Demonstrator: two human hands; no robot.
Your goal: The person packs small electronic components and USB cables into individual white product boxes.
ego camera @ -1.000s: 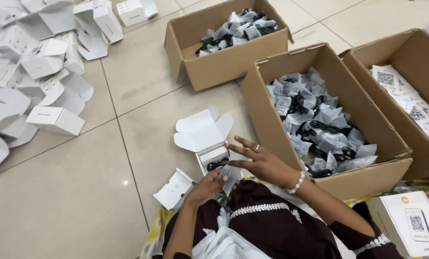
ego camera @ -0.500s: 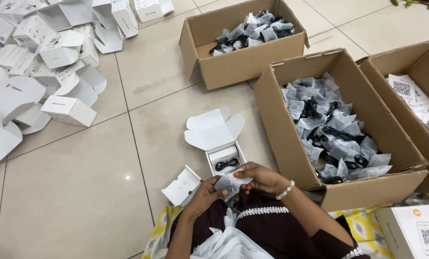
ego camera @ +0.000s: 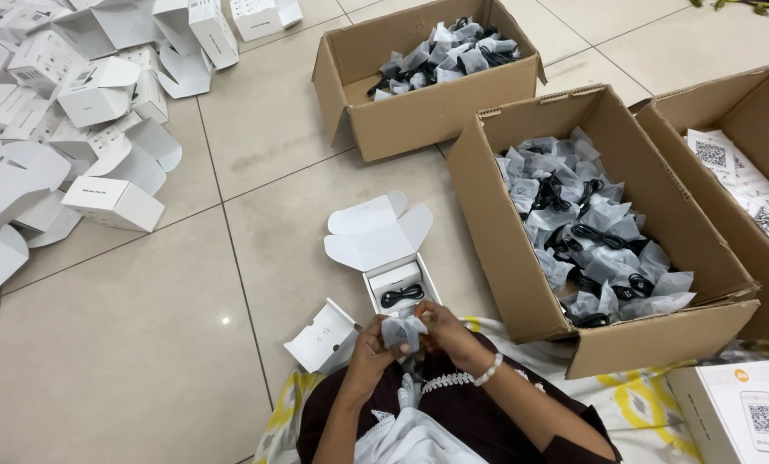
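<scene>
Both hands meet over the lap: the left hand (ego camera: 369, 351) and right hand (ego camera: 446, 333) pinch a small clear bag (ego camera: 401, 330) between them. Its contents and orientation are too crumpled to make out. Just beyond sits an open white box (ego camera: 399, 288), long axis pointing away, holding a black cable (ego camera: 402, 296).

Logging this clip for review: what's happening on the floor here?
A person sits on the tiled floor, and the left hand and right hand together hold a small clear plastic pouch in front of an open white carton, which already has a black cable lying in it. To the right, a large cardboard box is full of similar bagged black cables. A pile of folded white cartons lies at the upper left.
</scene>
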